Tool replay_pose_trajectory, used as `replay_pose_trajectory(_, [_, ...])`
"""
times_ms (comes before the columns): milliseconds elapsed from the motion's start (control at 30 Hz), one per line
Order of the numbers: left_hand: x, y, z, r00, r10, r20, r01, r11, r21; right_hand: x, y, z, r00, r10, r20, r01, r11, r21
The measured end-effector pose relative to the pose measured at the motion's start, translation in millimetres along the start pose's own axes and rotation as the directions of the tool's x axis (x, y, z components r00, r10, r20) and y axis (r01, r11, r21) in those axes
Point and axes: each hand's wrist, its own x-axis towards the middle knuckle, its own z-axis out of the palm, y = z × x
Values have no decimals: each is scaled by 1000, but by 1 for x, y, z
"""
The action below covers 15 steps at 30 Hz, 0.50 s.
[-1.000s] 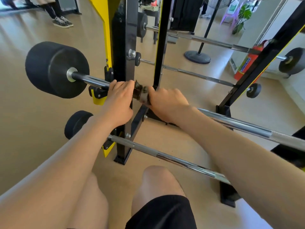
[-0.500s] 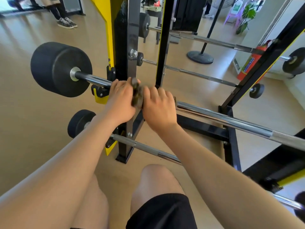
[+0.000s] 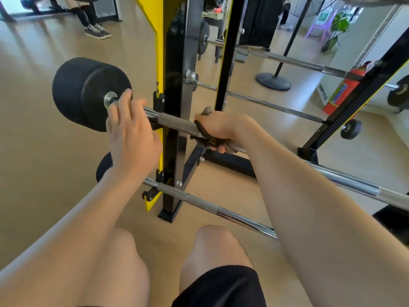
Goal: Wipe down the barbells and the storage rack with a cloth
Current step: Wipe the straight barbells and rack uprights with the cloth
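At the black-and-yellow steel storage rack, my right hand gripped a dark grey cloth around the chrome barbell; my left hand hovered open beside the black weight. Mid-wipe, I judged the next stroke should slide leftward.

Both bare arms reach forward, the left hand loosely open with fingers spread, the right hand curled tight in a fist-like grip.
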Motion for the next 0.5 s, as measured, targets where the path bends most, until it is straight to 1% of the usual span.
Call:
replay_pose_trajectory(33, [0, -6, 4, 997, -47, 54, 48, 999, 0, 6, -3, -1, 999, 26, -48, -28, 999, -44])
replay_pose_trajectory(67, [0, -10, 8, 989, -70, 132, 73, 997, -17, 9, -7, 1, 990, 23, -139, -43, 989, -141])
replay_pose_trajectory(100, [0, -12, 12, 979, -81, 186, 88, 995, -34, 12, -9, 8, 961, 0, -278, -63, 974, -219])
replay_pose_trajectory(133, [0, -12, 13, 976, -99, 192, 110, 993, -49, 11, -11, 20, 907, -35, -419, -78, 965, -249])
replay_pose_trajectory(167, [0, -11, 13, 979, -116, 165, 130, 989, -72, 5, -12, 37, 828, -105, -551, -74, 953, -293])
replay_pose_trajectory(200, [1, -10, 13, 984, -120, 128, 133, 986, -97, 0, -9, 59, 723, -246, -645, -67, 905, -420])
replay_pose_trajectory(233, [1, -11, 12, 989, -107, 99, 119, 985, -122, -6, -5, 83, 638, -392, -663, -76, 825, -560])
replay_pose_trajectory(267, [1, -12, 10, 993, -86, 84, 97, 986, -139, -11, 0, 102, 584, -491, -646, -64, 766, -640])
replay_pose_trajectory(300, [0, -14, 9, 995, -65, 76, 76, 986, -148, -11, 4, 112, 551, -543, -633, -38, 742, -670])
replay_pose_trajectory(333, [0, -16, 8, 996, -50, 73, 61, 986, -157, -9, 5, 113, 552, -544, -632, -20, 749, -662])
replay_pose_trajectory(367, [-1, -17, 8, 997, -38, 69, 49, 984, -168, -8, 4, 109, 571, -545, -614, 5, 750, -662])
replay_pose_trajectory(433, [-3, -18, 9, 998, -19, 61, 30, 982, -187, -8, 1, 103, 618, -594, -515, 31, 673, -739])
replay_pose_trajectory(500, [-3, -19, 10, 998, -14, 57, 24, 982, -186, -6, -3, 102, 630, -650, -426, 59, 586, -808])
